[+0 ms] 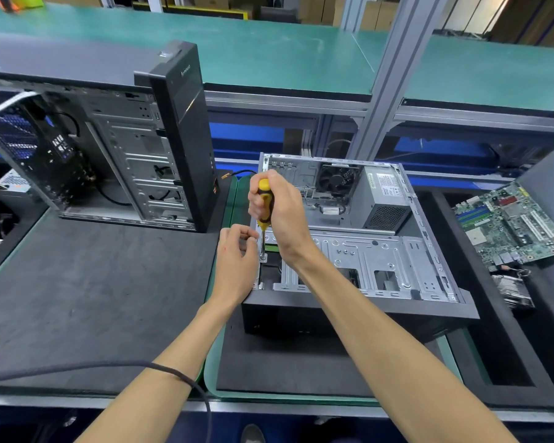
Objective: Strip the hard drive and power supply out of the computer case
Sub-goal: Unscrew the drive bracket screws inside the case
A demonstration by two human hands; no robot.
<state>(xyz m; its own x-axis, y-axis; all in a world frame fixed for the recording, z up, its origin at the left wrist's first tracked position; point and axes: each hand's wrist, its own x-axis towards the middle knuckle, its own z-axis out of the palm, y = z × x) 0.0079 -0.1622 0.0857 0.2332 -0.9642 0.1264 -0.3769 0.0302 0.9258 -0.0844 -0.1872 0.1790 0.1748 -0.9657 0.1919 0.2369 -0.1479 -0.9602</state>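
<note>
Two bare forearms reached out from the bottom edge, a dark cable [160, 367] draped across the left one. Right hand [282, 212] was wrapped tight round the yellow-and-black handle of a screwdriver [264, 206], held upright, its shaft running down to a screw point at the near left corner of the open computer case [359, 302]. Left hand [237, 257] sat just beside that shaft, fingers curled in towards it; whether they actually pinched anything, I couldn't tell. That case lay on its side on a dark mat [288, 362], open face up. Inside, the grey power supply [383, 199] sat in the far right corner, with a black cooling fan [337, 180] just left of it. Nearer, a silver drive cage [365, 260] spanned the case; the hard drive itself wasn't clear to see. Off to the left stood a second tower case [115, 145], upright and stripped open. To the right, a green motherboard [512, 225] lay tilted in a black tray [480, 330].
</note>
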